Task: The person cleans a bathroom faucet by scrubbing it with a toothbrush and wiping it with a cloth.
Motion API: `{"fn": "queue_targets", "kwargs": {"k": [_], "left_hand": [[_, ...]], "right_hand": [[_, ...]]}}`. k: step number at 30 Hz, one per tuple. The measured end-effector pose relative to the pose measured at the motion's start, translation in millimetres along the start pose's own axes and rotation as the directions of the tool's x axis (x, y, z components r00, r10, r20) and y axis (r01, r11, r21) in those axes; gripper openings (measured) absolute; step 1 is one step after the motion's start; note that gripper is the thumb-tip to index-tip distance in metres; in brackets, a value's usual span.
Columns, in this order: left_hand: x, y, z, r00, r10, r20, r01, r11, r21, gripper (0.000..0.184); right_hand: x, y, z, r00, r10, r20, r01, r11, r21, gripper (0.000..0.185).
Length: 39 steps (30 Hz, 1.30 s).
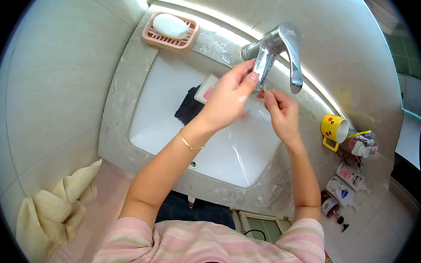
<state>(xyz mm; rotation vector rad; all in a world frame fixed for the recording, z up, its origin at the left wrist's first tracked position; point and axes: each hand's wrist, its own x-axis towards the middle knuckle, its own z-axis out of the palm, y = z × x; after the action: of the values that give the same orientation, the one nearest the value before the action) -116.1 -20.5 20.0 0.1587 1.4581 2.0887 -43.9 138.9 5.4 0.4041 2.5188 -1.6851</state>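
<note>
My left hand (228, 97) is at the chrome faucet (264, 68), its thumb and fingers closed about the side of the spout. Just right of the spout's end is my right hand (283, 111), fingers curled in a pinch. Whether anything small sits between those fingertips is hidden. Below, in the white sink (209, 155), lies a dark cloth (189, 106). A white item with a pink label (205, 89) rests against the cloth, partly covered by my left hand.
On the counter's back left corner stands a pink soap dish (171, 44) holding a white bar of soap (170, 26). To the right are a yellow cup (333, 127) and several pump bottles (340, 191). A cream towel (59, 207) hangs at lower left.
</note>
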Motion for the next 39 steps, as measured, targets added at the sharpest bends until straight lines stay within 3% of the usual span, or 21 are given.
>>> {"fn": "queue_targets", "kwargs": {"k": [1, 3, 7, 9, 13, 16, 17, 19, 21, 23, 24, 25, 26, 27, 29, 30, 31, 33, 35, 37, 39], "left_hand": [[4, 2, 5, 1.0, 0.005, -0.002, -0.005, 1.0, -0.004, 0.041], [16, 8, 13, 0.994, -0.106, -0.003, 0.106, 0.988, 0.115, 0.04], [50, 9, 9, 0.957, -0.255, 0.138, 0.258, 0.966, -0.009, 0.044], [49, 9, 6, 0.908, -0.289, 0.304, 0.396, 0.828, -0.397, 0.046], [45, -7, -3, 0.846, -0.206, 0.493, 0.484, 0.684, -0.545, 0.043], [28, -8, 2, 0.925, -0.232, 0.301, 0.344, 0.851, -0.398, 0.034], [28, -6, 3, 0.925, -0.232, 0.302, 0.344, 0.85, -0.4, 0.034], [30, 5, 8, 0.966, -0.222, 0.134, 0.219, 0.975, 0.041, 0.026], [39, 13, 10, 0.962, -0.255, 0.1, 0.245, 0.964, 0.104, 0.022], [55, 16, 17, 0.993, -0.112, 0.029, 0.094, 0.928, 0.36, 0.022], [60, 18, 16, 0.993, -0.111, 0.035, 0.092, 0.929, 0.359, 0.022], [63, 21, 16, 0.96, -0.267, 0.08, 0.256, 0.958, 0.128, 0.022], [65, 22, 14, 0.902, -0.402, 0.159, 0.42, 0.902, -0.099, 0.023], [67, 18, 9, 0.903, -0.4, 0.156, 0.418, 0.903, -0.099, 0.023], [69, -1, -3, 0.768, -0.356, 0.532, 0.597, 0.698, -0.395, 0.029], [64, -8, -4, 0.731, -0.301, 0.612, 0.643, 0.605, -0.47, 0.035], [57, -15, -5, 0.729, -0.302, 0.615, 0.646, 0.602, -0.47, 0.035], [42, -22, -7, 0.738, -0.16, 0.656, 0.633, 0.499, -0.591, 0.038], [33, -25, -11, 0.735, -0.174, 0.655, 0.616, 0.576, -0.538, 0.042], [23, -17, -12, 0.815, -0.304, 0.494, 0.526, 0.746, -0.408, 0.047], [19, -16, -13, 0.836, -0.321, 0.444, 0.492, 0.796, -0.351, 0.05]], "right_hand": [[-9, -2, -4, 1.0, -0.004, 0.003, 0.004, 1.0, -0.005, 0.021], [-24, -4, -11, 0.976, 0.181, -0.118, -0.146, 0.956, 0.254, 0.021], [-40, -18, 4, 0.987, 0.128, -0.096, -0.089, 0.937, 0.337, 0.02], [-42, -19, 17, 0.991, 0.078, -0.106, -0.025, 0.902, 0.431, 0.019], [-40, -37, 35, 0.974, 0.142, -0.176, -0.022, 0.833, 0.553, 0.021], [-48, -39, 25, 0.942, 0.303, -0.144, -0.202, 0.855, 0.477, 0.025], [-49, -37, 22, 0.942, 0.303, -0.144, -0.203, 0.856, 0.475, 0.025], [-51, -32, 17, 0.961, 0.263, -0.088, -0.199, 0.876, 0.44, 0.027], [-52, -34, 19, 0.957, 0.275, -0.089, -0.198, 0.848, 0.491, 0.027], [-51, -39, 25, 0.955, 0.28, -0.093, -0.188, 0.82, 0.541, 0.027], [-49, -43, 30, 0.954, 0.273, -0.123, -0.146, 0.783, 0.605, 0.026], [-48, -47, 33, 0.952, 0.267, -0.153, -0.101, 0.741, 0.664, 0.026], [-51, -52, 36, 0.951, 0.267, -0.154, -0.101, 0.741, 0.664, 0.026], [-54, -58, 38, 0.953, 0.27, -0.137, -0.103, 0.715, 0.692, 0.025], [-54, -60, 39, 0.956, 0.266, -0.122, -0.099, 0.688, 0.719, 0.025], [-57, -56, 38, 0.961, 0.271, -0.048, -0.162, 0.699, 0.696, 0.024], [-59, -53, 37, 0.962, 0.272, 0.025, -0.218, 0.71, 0.669, 0.023], [-59, -44, 34, 0.959, 0.282, 0.01, -0.226, 0.748, 0.624, 0.022], [-57, -41, 31, 0.954, 0.299, -0.002, -0.243, 0.78, 0.577, 0.021], [-52, -47, 27, 0.954, 0.299, -0.029, -0.234, 0.798, 0.556, 0.021], [-43, -60, 31, 0.948, 0.317, -0.029, -0.242, 0.778, 0.58, 0.021]]}}
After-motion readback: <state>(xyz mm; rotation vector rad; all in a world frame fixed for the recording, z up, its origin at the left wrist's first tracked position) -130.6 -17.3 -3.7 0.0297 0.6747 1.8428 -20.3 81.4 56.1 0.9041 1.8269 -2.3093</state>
